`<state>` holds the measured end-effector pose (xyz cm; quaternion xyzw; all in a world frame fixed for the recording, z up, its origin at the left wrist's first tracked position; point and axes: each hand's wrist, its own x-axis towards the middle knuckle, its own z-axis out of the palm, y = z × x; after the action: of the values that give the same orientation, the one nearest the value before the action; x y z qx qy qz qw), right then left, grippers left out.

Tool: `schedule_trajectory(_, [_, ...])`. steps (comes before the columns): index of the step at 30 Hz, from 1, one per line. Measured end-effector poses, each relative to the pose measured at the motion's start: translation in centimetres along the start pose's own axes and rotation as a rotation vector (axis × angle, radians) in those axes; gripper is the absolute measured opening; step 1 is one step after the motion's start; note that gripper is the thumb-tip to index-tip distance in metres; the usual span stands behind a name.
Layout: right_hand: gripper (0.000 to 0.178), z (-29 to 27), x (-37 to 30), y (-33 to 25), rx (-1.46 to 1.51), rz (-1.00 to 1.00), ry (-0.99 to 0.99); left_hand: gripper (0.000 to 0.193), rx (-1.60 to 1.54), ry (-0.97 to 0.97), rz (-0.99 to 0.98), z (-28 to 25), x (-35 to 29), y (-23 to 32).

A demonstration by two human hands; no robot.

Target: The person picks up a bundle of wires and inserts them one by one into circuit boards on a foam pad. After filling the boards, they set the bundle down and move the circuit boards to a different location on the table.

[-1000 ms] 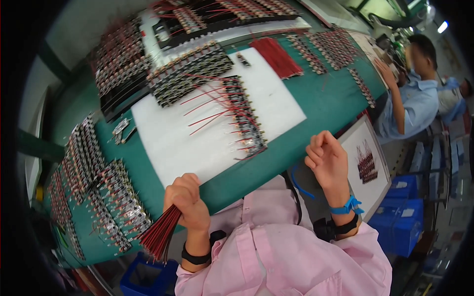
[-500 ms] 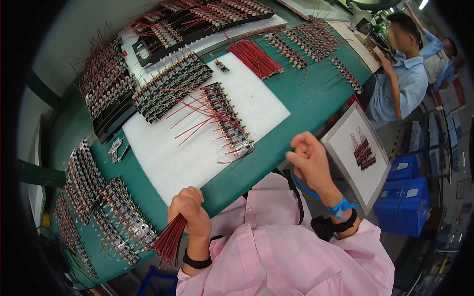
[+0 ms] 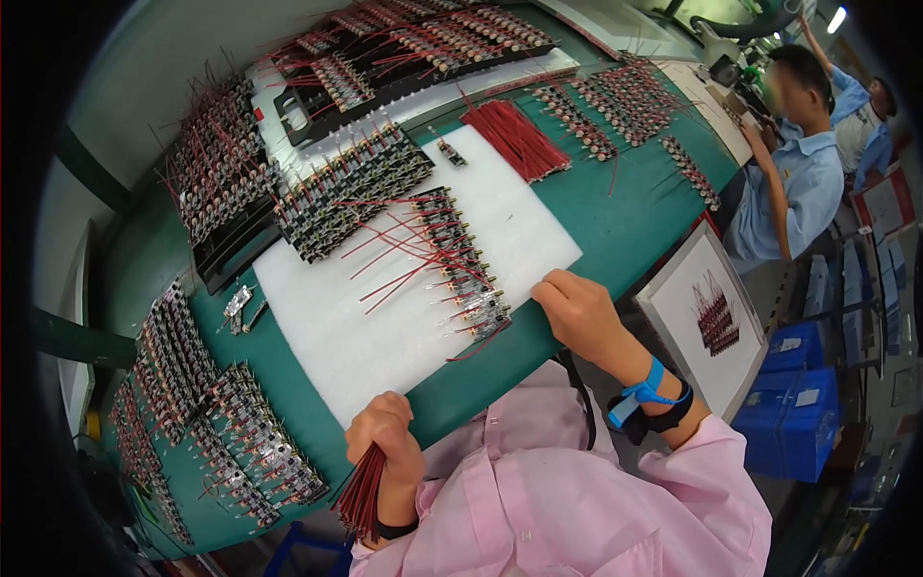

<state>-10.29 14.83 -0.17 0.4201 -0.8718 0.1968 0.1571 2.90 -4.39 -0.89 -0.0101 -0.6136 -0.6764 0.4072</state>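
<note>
A bundle of red wires is gripped in my left hand, its ends hanging below the fist beside the table's near edge. My right hand is closed, thumb and fingers pressed together at the near right edge of the white foam sheet. Whatever lies between those fingertips is hidden. On the foam, between my hands, lies a row of small circuit boards, several with red wires running off to the left. A single small board lies apart near the foam's far edge.
A pile of red wires lies at the foam's far right corner. Stacked boards stand at the far left, with more boards at the near left. A framed white tray and blue bins are right of the table. A co-worker stands beyond.
My right hand has come from beside the table to the foam's near right edge, its fingers closing. The left hand still holds the wires. The whole view has shifted slightly.
</note>
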Motion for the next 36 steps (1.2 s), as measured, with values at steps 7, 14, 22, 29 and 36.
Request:
schedule_trajectory(7, [0.007,-1.3,0.7,0.4,0.328,0.175,-0.024,0.039,0.085,0.021,-0.031,0.2,0.2,0.1])
schedule_trajectory(14, [0.005,-3.0,0.6,-0.9,0.71,0.336,-0.172,0.023,0.481,-0.267,0.232,1.1,0.7,1.3])
schedule_trajectory(22, [0.005,-3.7,0.0,-1.6,0.798,0.133,-0.216,0.018,0.482,-0.577,-0.039,4.9,-0.2,1.5])
schedule_trajectory(29, [0.004,-1.7,4.9,5.1,0.36,0.11,-0.042,0.037,0.306,-0.053,-0.104,1.4,-0.7,0.0])
schedule_trajectory(36, [0.005,1.1,10.2,5.7,0.138,0.05,-0.108,0.038,0.209,0.009,-0.121,-0.1,-1.1,-0.3])
